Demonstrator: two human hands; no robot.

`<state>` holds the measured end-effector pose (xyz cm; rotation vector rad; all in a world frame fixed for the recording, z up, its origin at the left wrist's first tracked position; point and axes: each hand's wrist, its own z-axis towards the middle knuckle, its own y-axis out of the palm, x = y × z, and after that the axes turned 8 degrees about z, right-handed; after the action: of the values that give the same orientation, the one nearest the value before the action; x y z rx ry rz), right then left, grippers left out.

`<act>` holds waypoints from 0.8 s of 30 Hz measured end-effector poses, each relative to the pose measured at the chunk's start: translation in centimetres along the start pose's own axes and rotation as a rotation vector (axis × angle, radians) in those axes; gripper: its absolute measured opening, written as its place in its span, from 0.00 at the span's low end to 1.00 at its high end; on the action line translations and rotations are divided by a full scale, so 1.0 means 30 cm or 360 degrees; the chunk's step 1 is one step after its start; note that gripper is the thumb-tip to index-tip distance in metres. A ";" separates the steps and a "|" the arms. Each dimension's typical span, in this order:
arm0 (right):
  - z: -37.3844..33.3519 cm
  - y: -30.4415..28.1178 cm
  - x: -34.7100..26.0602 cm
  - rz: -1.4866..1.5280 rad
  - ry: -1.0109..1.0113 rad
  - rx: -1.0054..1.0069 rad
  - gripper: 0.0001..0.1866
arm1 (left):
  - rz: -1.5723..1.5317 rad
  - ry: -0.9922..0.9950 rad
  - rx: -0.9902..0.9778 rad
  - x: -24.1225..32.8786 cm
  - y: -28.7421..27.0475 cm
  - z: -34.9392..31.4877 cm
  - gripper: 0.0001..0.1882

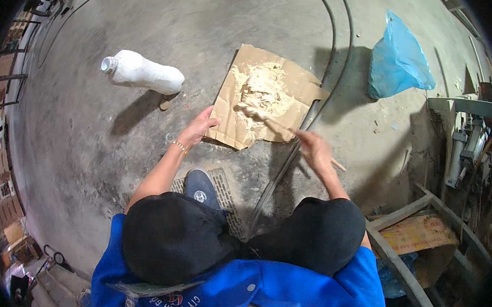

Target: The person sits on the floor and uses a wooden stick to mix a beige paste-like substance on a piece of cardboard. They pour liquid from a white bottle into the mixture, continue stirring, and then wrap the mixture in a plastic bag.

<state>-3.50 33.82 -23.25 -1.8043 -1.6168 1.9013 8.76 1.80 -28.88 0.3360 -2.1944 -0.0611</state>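
One stick slants up-left from our right hand, its grip blurred but seemingly closed round it, into paste amid the cardboard, whose lower-left corner our left hand pinches.

A grey concrete floor, stained and scuffed with darker patches, carries the things. A white plastic bottle stands on it at left, a bulging blue plastic bag at right. Dark hoses run between them, passing beneath a cardboard sheet; whether that sheet touches the concrete cannot be told.
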 end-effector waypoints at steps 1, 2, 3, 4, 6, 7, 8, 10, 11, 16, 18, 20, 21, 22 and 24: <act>0.010 -0.032 0.023 0.0024 0.0040 0.0004 0.17 | -0.0009 -0.0031 0.0000 -0.014 0.011 0.004 0.26; 0.013 -0.055 0.033 -0.0008 0.0033 0.0040 0.19 | -0.0017 -0.0061 0.0031 -0.032 0.005 -0.003 0.26; 0.026 -0.082 0.033 -0.0029 -0.0001 0.0082 0.20 | -0.0017 -0.0074 0.0082 -0.029 -0.009 -0.006 0.26; 0.025 -0.111 0.025 -0.0233 0.0069 0.0118 0.22 | -0.0033 -0.0186 0.0188 -0.016 0.026 0.003 0.25; 0.063 -0.107 -0.008 0.0053 0.0140 0.0112 0.22 | 0.0458 0.0005 0.0257 -0.041 -0.065 -0.041 0.26; 0.060 -0.121 0.017 0.0007 -0.0076 0.0276 0.21 | 0.0467 0.0002 0.0283 -0.008 0.003 0.011 0.25; 0.073 -0.122 0.033 -0.0061 -0.0109 0.0359 0.19 | 0.0453 0.0096 0.0273 0.029 0.040 0.036 0.25; 0.115 -0.029 -0.016 0.0025 -0.0145 0.0290 0.17 | 0.0226 0.0113 0.0055 0.025 -0.001 -0.014 0.30; 0.118 0.014 -0.034 -0.0044 -0.0181 0.0243 0.17 | 0.0451 -0.0013 0.0242 0.004 0.002 -0.038 0.28; 0.035 0.128 0.014 -0.0172 -0.0439 0.0145 0.14 | 0.0257 0.0039 0.0244 -0.026 0.019 -0.063 0.25; -0.003 0.052 0.081 -0.0144 -0.0355 0.0074 0.13 | 0.0391 0.0032 0.0233 -0.001 0.062 -0.024 0.25; -0.014 -0.034 0.076 -0.0020 -0.0021 -0.0017 0.13 | 0.0422 0.0108 0.0309 0.004 0.035 -0.021 0.22; -0.013 -0.066 0.002 0.0029 0.0109 -0.0012 0.14 | 0.0532 0.0116 0.0358 -0.038 0.005 -0.042 0.21; 0.009 -0.101 0.007 -0.0242 0.0315 0.0055 0.14 | 0.0507 0.0052 0.0213 -0.005 0.025 -0.007 0.26; 0.075 -0.091 0.040 -0.0221 0.0086 0.0267 0.15 | 0.0190 0.0011 0.0203 -0.017 -0.008 0.010 0.26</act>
<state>-7.15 34.46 -22.74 -1.6194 -1.4752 1.8503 8.88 1.68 -29.49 0.2749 -2.2119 0.1461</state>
